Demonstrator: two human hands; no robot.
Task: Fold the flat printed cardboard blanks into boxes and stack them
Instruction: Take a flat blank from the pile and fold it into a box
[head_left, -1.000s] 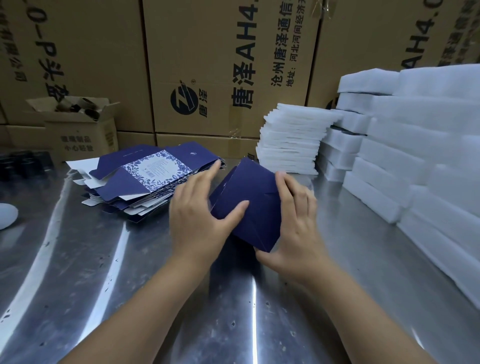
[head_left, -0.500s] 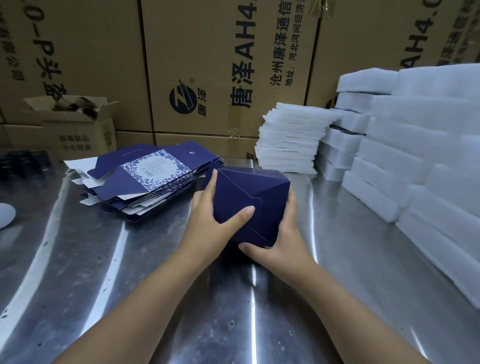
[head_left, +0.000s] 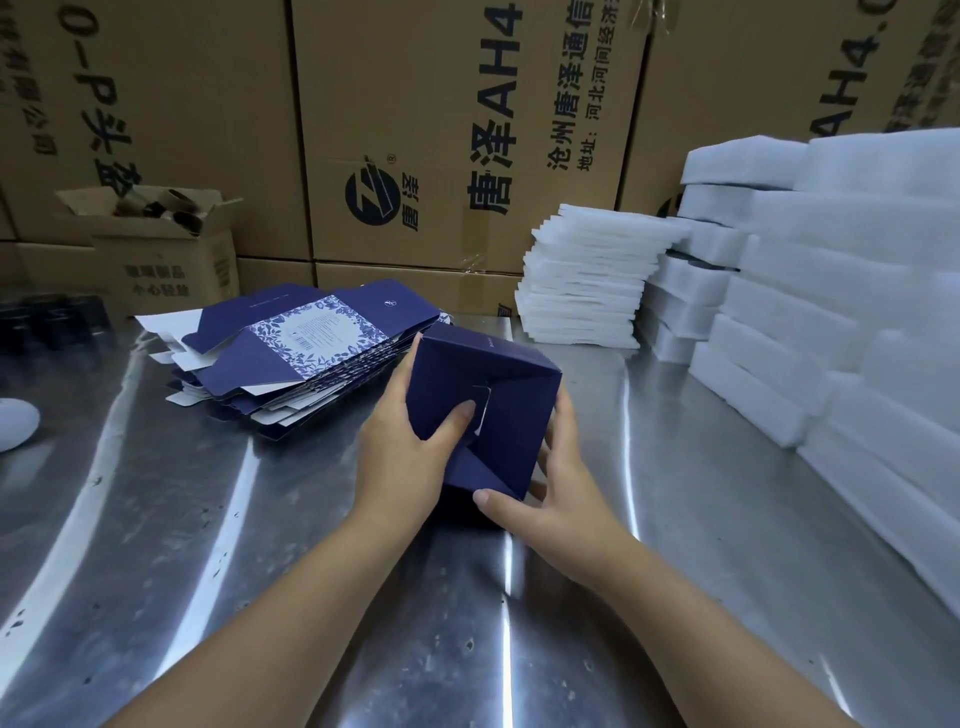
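The person holds the navy box (head_left: 519, 415) low over the steel table (head_left: 208, 571), tipped so that its bottom faces them, which looks like the way to get at the interlocking flaps. The left hand (head_left: 400, 457) grips the box's left wall, its fingers (head_left: 410, 366) lying together along that edge, while the thumb (head_left: 460, 415) presses on the middle of the bottom, where a tongue shows a sliver of white. I take it to be pushing the lock home. The right hand (head_left: 561, 499) cradles the opposite side as a brace: its fingers (head_left: 565, 431) curl behind the right wall and the thumb lies against the lowest corner.

Just behind and to the left lies the pile of flat blanks (head_left: 311, 358), within easy reach, the top one showing a blue-and-white leaf-patterned panel whose fine print is too small to read. I see no finished stack.

White foam pads (head_left: 587, 280) and thicker foam blocks (head_left: 831, 312) are piled at the right. The brown cartons (head_left: 441, 130) behind read "唐泽", "AH4" and "沧州唐泽通信". A small open carton (head_left: 166, 260) bears "小心轻放".
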